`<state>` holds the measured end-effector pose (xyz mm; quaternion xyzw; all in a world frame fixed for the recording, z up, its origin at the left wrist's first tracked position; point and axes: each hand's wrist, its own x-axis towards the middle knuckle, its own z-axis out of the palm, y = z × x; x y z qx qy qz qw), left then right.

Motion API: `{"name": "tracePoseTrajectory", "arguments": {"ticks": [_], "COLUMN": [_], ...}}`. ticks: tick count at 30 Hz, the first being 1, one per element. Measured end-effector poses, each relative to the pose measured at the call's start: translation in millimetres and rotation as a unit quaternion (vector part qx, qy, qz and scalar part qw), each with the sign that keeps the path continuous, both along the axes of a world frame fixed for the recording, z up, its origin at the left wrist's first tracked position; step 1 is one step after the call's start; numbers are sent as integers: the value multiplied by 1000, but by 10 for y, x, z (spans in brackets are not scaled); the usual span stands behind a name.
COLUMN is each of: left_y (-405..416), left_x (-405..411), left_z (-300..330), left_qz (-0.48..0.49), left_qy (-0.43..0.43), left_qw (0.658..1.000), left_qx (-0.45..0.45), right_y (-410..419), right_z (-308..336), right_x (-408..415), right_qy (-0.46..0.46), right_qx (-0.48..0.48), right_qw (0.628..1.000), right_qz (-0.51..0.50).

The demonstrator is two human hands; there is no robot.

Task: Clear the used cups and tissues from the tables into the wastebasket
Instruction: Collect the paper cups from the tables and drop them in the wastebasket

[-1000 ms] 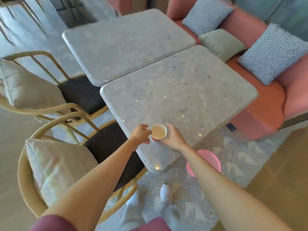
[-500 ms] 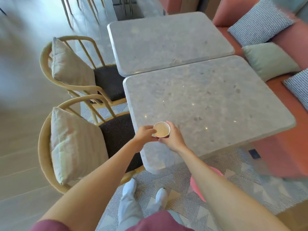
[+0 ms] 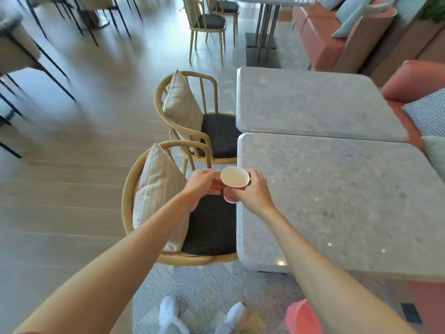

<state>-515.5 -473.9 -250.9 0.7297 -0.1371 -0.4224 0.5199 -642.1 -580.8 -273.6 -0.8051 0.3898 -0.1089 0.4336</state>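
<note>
A paper cup with a white inside and a pinkish outside is held in the air beside the left edge of the near grey stone table, above a chair seat. My right hand grips its right side. My left hand holds its left side with curled fingers. The pink wastebasket stands on the rug at the bottom right, partly hidden by my right forearm. Both table tops show no cups or tissues.
Two wooden chairs with cushions and dark seats stand left of the tables. A second grey table adjoins the near one. A pink sofa with cushions runs along the right. More chairs and tables stand farther back.
The view has swung left and the cup, held in both hands, has moved off the table edge to above the chair seat.
</note>
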Motion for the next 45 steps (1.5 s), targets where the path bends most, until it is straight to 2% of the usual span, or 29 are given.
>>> {"name": "tracePoseTrajectory", "arguments": {"ticks": [4,12,19,25,30,37,45], "left_y": [428,1999,3592,4347,4584,4610,4333], "left_x": [366,1214,1975,2528,3110,4350,5943], "left_z": [284,733,954,1079,1127,1373,1580], "left_qz": [66,133,207,239,279,307,316], "left_qy": [-59,-87,-136,-149,-150,-192,-199], "left_qw": [995,974,952,943,931,911,901], "left_qx": [-51,-161,-181,-177,-182,-197,-221], "right_y": [308,1524,3036,3779,3864,3512,3240], "right_z": [308,904,1087,1238,1316,1508,1618], "right_x": [522,1710,2794,3454,4043,5143,6637], "right_qy": [-48,-110,-147,-166,-173,-202,-223], "right_qx": [3,22,41,48,26,23,91], "right_qw": [998,982,964,952,953,951,947], "right_qz": [49,149,216,252,247,232,212]}}
